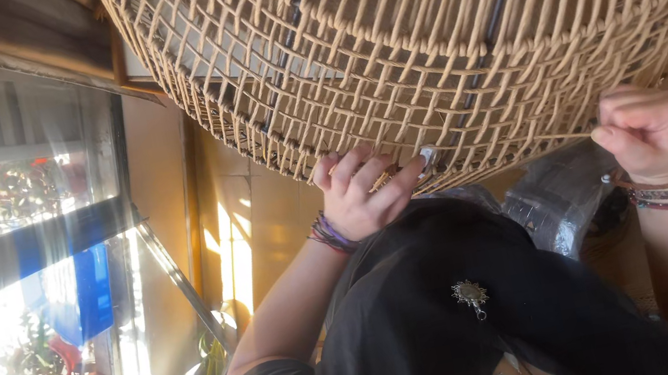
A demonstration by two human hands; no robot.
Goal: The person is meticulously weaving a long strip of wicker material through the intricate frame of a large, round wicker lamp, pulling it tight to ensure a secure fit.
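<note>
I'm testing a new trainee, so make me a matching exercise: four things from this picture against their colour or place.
Things:
1. woven basket
2. left hand
3. right hand
4. brooch

Descriptions:
A. silver, pinned on black cloth
B. fingers pressed against the weave, purple bands at the wrist
C. tan strands over dark ribs
D. closed fist at the basket's right edge, red bands at the wrist

Pairs: 1-C, 2-B, 3-D, 4-A

Tan woven rattan basket [436, 41], rounded, open weave, dark frame ribs
</note>
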